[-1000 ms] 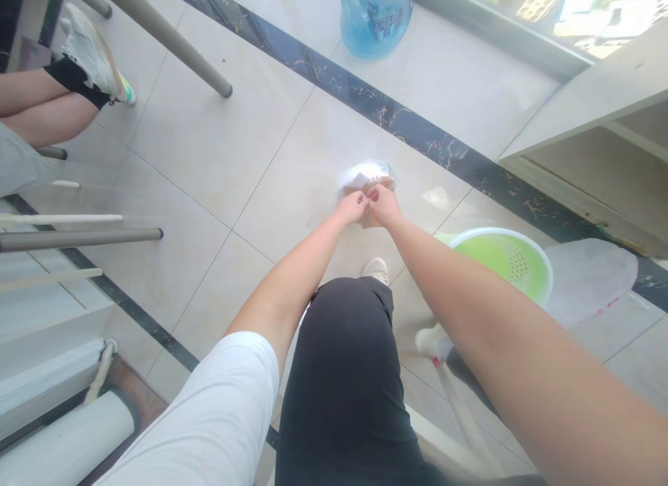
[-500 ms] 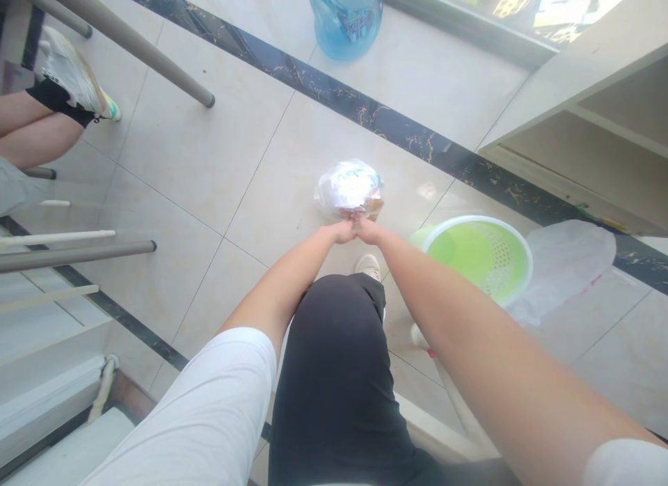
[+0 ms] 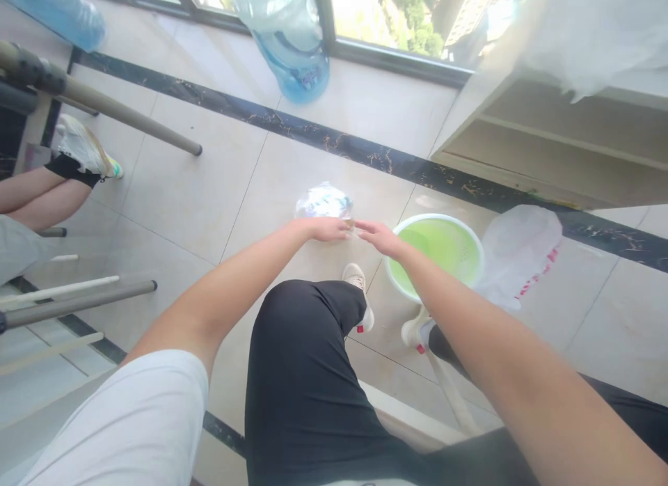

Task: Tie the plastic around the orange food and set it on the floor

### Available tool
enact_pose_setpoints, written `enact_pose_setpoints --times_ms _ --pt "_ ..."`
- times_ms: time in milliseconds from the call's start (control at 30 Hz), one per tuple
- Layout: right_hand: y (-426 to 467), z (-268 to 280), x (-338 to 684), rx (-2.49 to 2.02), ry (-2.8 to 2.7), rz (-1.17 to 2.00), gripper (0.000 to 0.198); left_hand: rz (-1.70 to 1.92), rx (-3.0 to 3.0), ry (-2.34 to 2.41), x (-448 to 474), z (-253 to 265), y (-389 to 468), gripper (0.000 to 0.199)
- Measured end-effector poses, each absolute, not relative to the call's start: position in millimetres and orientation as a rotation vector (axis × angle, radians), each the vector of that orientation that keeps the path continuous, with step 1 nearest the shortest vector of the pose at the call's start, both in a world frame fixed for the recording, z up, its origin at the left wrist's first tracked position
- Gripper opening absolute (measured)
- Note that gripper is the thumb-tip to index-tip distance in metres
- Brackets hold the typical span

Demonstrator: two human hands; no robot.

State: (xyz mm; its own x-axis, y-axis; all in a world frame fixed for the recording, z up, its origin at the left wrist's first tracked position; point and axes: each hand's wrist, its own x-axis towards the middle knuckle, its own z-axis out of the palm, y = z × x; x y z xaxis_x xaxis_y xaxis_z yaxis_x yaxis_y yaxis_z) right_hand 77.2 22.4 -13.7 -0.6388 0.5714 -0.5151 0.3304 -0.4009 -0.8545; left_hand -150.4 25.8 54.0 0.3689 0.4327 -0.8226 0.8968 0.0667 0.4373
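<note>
A small clear plastic bag [image 3: 323, 201] with white and brownish contents lies on the tiled floor in front of me. My left hand [image 3: 328, 229] reaches down just below it, fingers pinched at the bag's lower edge. My right hand [image 3: 380, 237] is a little to the right, fingers spread and pointing toward the left hand, apart from the bag. My black-trousered knee [image 3: 307, 333] is below both arms.
A green basin [image 3: 438, 253] with a white rim stands right of my hands, a crumpled white plastic bag [image 3: 516, 253] beside it. A blue water jug [image 3: 289, 37] is by the window. A shelf unit [image 3: 563, 138] is at right. Another person's legs [image 3: 46, 193] and chair legs [image 3: 104, 110] are at left.
The camera has tilted up, showing the window and more of the jug. My hands have come apart; the right hand has let go and opened beside the bag.
</note>
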Motion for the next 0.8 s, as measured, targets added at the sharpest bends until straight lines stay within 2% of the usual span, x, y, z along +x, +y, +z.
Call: enact_pose_setpoints --times_ms 133,300,433,600,733,800 --pt "44 26 133 -1.263 -1.405 2.067 0.047 -0.382 1.633 1.182 -84 96 57 0.055" --pt "84 76 207 -1.317 -1.321 1.763 0.042 0.064 1.639 1.180 8 147 89 0.046" --pt "133 110 256 -1.360 -1.051 1.614 0.043 0.407 1.522 1.248 64 171 105 0.051" --pt "205 136 293 -1.491 -0.565 1.524 0.060 0.577 1.406 1.228 105 182 124 0.053" --pt "252 129 298 -1.726 -0.435 1.494 0.080 0.577 1.393 1.219 122 191 142 0.048" --pt "269 117 295 -1.842 -0.394 1.471 0.084 0.571 1.379 1.219 125 194 148 0.046"
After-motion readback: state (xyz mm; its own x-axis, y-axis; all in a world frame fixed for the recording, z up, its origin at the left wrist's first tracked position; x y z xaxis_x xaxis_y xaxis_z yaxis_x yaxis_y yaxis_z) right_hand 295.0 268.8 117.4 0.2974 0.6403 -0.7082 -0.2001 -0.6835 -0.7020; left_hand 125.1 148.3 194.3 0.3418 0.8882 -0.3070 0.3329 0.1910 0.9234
